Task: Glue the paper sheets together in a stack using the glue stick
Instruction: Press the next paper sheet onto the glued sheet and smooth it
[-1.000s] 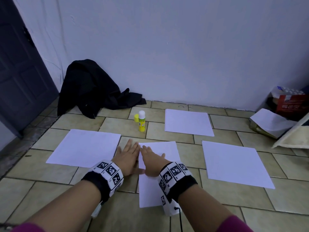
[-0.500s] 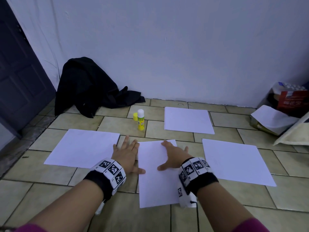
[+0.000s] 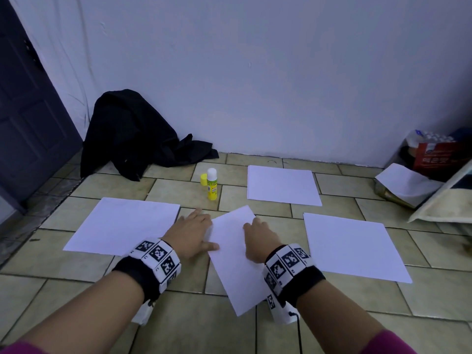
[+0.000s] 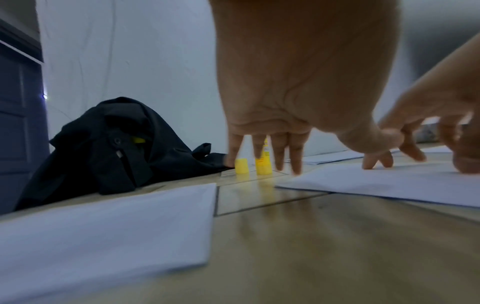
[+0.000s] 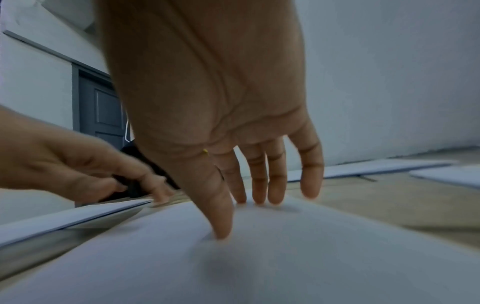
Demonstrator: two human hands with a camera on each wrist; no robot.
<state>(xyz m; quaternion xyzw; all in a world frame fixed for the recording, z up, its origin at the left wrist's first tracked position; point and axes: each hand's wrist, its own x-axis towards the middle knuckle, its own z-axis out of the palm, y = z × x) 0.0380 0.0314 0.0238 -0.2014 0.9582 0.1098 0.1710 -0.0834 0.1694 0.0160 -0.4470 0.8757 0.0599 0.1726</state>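
Observation:
A white middle sheet (image 3: 235, 261) lies skewed on the tiled floor between my hands. My right hand (image 3: 258, 238) presses flat on it with straight fingers (image 5: 275, 185). My left hand (image 3: 190, 232) rests open at its left edge, thumb touching the paper. Three other white sheets lie around: the left sheet (image 3: 125, 226), the far sheet (image 3: 282, 185) and the right sheet (image 3: 352, 246). An uncapped yellow glue stick (image 3: 212, 185) stands upright beyond the hands, its yellow cap (image 3: 203, 179) beside it. In the left wrist view the glue stick (image 4: 263, 164) shows behind my fingers.
A black garment (image 3: 132, 134) is heaped against the wall at the back left, by a dark door (image 3: 28, 118). At the right edge sit a red box (image 3: 434, 159), a folded paper (image 3: 406, 182) and a leaning board (image 3: 444, 203).
The middle sheet has turned from straight to skewed, its near end swinging right. My right hand has slid back toward the sheet's centre; the left hand stays at its left edge.

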